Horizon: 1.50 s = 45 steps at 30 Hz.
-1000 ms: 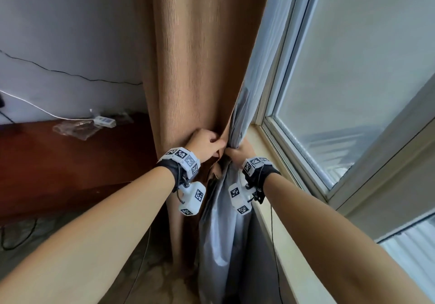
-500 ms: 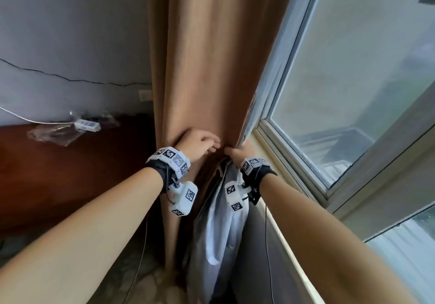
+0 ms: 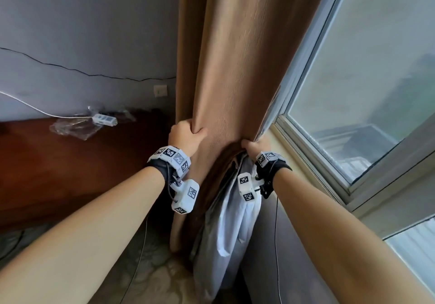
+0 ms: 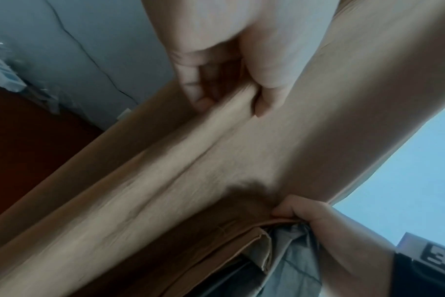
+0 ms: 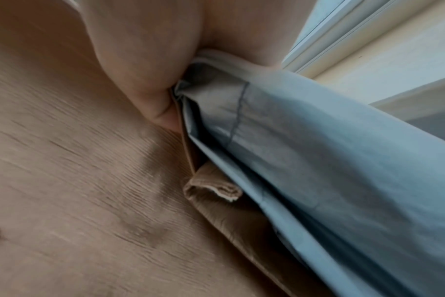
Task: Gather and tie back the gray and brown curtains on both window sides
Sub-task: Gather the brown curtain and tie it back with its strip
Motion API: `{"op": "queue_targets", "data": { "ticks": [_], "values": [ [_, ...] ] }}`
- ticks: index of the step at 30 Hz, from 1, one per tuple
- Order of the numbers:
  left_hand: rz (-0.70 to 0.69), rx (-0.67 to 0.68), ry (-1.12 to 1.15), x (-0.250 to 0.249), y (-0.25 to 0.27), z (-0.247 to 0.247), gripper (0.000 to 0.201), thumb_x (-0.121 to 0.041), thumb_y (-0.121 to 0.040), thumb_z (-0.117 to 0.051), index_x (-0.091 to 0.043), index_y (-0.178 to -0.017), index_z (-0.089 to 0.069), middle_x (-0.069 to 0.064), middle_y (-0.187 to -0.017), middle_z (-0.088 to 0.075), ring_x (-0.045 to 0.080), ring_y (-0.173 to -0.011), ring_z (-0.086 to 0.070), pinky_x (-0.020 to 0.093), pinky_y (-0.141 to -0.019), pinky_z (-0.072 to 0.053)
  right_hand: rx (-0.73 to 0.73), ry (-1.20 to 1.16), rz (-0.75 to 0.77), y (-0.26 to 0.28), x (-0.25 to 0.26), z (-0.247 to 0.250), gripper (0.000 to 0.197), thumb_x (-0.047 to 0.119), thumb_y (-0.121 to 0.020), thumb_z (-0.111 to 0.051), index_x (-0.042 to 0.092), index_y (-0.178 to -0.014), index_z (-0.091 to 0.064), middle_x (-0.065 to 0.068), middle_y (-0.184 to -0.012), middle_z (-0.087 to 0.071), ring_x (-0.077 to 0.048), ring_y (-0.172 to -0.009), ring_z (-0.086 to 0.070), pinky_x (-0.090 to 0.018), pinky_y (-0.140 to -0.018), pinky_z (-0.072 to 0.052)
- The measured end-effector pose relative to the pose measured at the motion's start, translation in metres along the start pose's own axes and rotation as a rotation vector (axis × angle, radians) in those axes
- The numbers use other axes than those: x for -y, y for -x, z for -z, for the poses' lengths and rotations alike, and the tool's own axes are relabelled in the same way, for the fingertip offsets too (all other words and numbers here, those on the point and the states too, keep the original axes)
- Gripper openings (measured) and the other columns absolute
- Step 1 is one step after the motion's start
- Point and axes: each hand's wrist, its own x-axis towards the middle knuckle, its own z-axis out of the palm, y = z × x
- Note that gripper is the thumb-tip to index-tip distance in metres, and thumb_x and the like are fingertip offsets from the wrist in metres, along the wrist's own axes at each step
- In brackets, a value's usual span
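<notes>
Gripping brown curtain (image 3: pixel 235 68) folds, both hands; right wrist view alone: gray curtain (image 5: pixel 318 160) too.

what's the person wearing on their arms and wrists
Both forearms are bare, no sleeves. Each wrist carries a black strap topped by white blocks printed with black-and-white square markers, plus a white camera unit hanging below on a small bracket, with thin dark cables.

A dark reddish wooden surface (image 3: pixel 70 162) runs along the wall, left of the brown curtain (image 3: pixel 235 68). On it lie a crumpled clear plastic wrapper (image 3: pixel 73 128) and a white power strip (image 3: pixel 105 119), possibly resting partly on the wrapper.
</notes>
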Motion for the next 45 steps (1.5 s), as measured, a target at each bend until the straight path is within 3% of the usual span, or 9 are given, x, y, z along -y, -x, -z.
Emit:
{"op": "queue_targets", "data": {
  "ticks": [8,13,19,23,26,29,33,35,45],
  "values": [
    [0.012,0.011,-0.169,-0.024,-0.007,-0.024,0.036,-0.036,-0.090,-0.060,0.000,-0.090,-0.065,0.021,-0.094,-0.067,0.043,-0.086,-0.064,0.039,-0.072,-0.050,0.098,0.058,0.115,0.018,0.006,0.004,0.024,0.002,-0.078,-0.065,0.002,-0.102,-0.067,-0.006,-0.089,-0.063,-0.020,-0.081,-0.057,-0.023,-0.068,-0.042],
    [0.013,0.331,-0.096,-0.036,-0.009,-0.046,0.030,-0.029,-0.084,-0.063,-0.001,-0.078,-0.056,0.016,-0.093,-0.068,0.032,-0.083,-0.065,0.030,-0.073,-0.050,0.203,0.010,0.152,0.028,0.011,0.004,0.041,0.007,-0.069,-0.065,0.008,-0.110,-0.068,-0.005,-0.097,-0.069,-0.021,-0.091,-0.063,-0.028,-0.080,-0.049],
    [0.144,0.601,0.245,-0.027,-0.027,-0.070,0.042,-0.052,-0.052,-0.048,-0.014,-0.065,-0.060,0.016,-0.082,-0.065,0.037,-0.089,-0.065,0.056,-0.096,-0.049,0.283,-0.090,0.145,0.021,0.008,0.008,0.061,0.024,-0.054,-0.085,0.011,-0.111,-0.069,-0.006,-0.103,-0.074,-0.017,-0.097,-0.071,-0.030,-0.089,-0.056],
    [0.178,0.660,0.329,-0.046,-0.009,-0.046,0.029,-0.042,-0.078,-0.041,-0.017,-0.073,-0.054,0.002,-0.075,-0.058,0.021,-0.077,-0.052,0.039,-0.083,-0.042,0.068,-0.080,0.080,0.020,0.007,-0.001,0.057,0.035,-0.058,-0.086,0.022,-0.110,-0.069,0.002,-0.102,-0.074,-0.015,-0.096,-0.070,-0.031,-0.087,-0.054],
    [0.111,0.531,0.352,-0.033,-0.012,-0.040,0.026,-0.020,-0.096,-0.042,-0.014,-0.087,-0.065,0.000,-0.083,-0.070,0.016,-0.075,-0.064,0.030,-0.075,-0.047,-0.083,0.099,-0.047,0.015,0.006,-0.006,0.044,0.036,-0.064,-0.073,0.019,-0.105,-0.070,-0.003,-0.095,-0.071,-0.023,-0.088,-0.066,-0.026,-0.071,-0.045],
    [0.065,0.066,0.239,-0.012,-0.018,-0.023,0.015,-0.023,-0.084,-0.055,-0.020,-0.074,-0.065,-0.002,-0.069,-0.070,0.017,-0.059,-0.065,0.028,-0.060,-0.050,-0.100,0.132,-0.099,0.012,0.009,-0.004,0.038,0.034,-0.070,-0.071,0.015,-0.103,-0.069,-0.004,-0.092,-0.067,-0.023,-0.084,-0.062,-0.024,-0.069,-0.040],
    [0.193,-0.277,0.057,0.009,-0.026,-0.001,0.056,-0.031,-0.072,-0.074,-0.014,-0.117,-0.045,0.010,-0.123,-0.051,0.030,-0.100,-0.053,0.035,-0.074,-0.040,-0.092,0.104,-0.133,0.009,0.010,-0.004,0.038,0.028,-0.074,-0.073,0.015,-0.109,-0.066,-0.003,-0.095,-0.063,-0.022,-0.086,-0.059,-0.025,-0.073,-0.041],
    [0.189,-0.263,0.009,0.018,-0.033,0.005,0.078,-0.033,-0.068,-0.080,-0.015,-0.130,-0.038,0.012,-0.138,-0.039,0.032,-0.117,-0.044,0.040,-0.085,-0.043,-0.081,0.082,-0.151,0.009,0.011,-0.004,0.041,0.025,-0.074,-0.075,0.014,-0.112,-0.066,-0.003,-0.097,-0.061,-0.021,-0.089,-0.059,-0.027,-0.077,-0.043],
    [-0.153,0.275,-0.003,-0.001,-0.025,-0.014,0.010,-0.025,-0.085,-0.065,-0.016,-0.084,-0.066,0.001,-0.078,-0.065,0.027,-0.082,-0.063,0.025,-0.068,-0.042,-0.033,-0.063,-0.110,0.018,0.014,-0.001,0.041,0.015,-0.068,-0.076,0.012,-0.109,-0.070,-0.006,-0.100,-0.069,-0.022,-0.089,-0.064,-0.034,-0.085,-0.053]
  ]
}}
